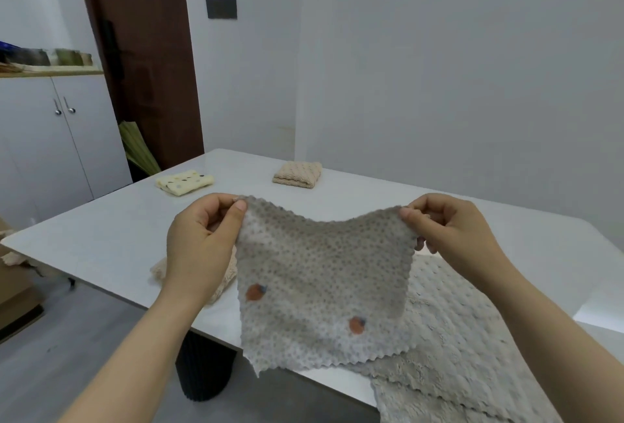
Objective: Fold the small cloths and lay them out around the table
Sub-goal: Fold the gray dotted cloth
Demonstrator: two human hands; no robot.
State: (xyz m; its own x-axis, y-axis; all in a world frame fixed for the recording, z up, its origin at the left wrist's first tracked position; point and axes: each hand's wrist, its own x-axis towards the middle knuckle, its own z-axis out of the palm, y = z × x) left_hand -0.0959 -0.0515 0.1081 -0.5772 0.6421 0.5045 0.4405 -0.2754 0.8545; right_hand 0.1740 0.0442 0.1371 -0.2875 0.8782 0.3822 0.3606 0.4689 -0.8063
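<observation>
**Left grip [202, 240] and right grip [452, 230] pinching one grey cloth [320, 270] above the tabletop [101, 236]**

Each grip is pressing its thumb against curled fingers on one upper corner of the grey cloth. The cloth is hanging unfolded between them, sagging slightly along its top edge, in front of the near edge of the white tabletop. The tabletop is carrying all the other cloths. Several spread grey cloths [456, 338] are lying at the near right, partly hidden behind the hanging cloth and drooping over the tabletop's edge. A rumpled beige cloth [158, 270] is showing behind the left grip; whether it is folded cannot be told. Two cloths are sitting folded toward the far side, well apart from each other: a tan folded cloth [297, 174] near the far edge and a pale yellow spotted cloth [184, 182] to its left. Two orange marks [255, 292] are showing on the lower half of the grey cloth.
</observation>
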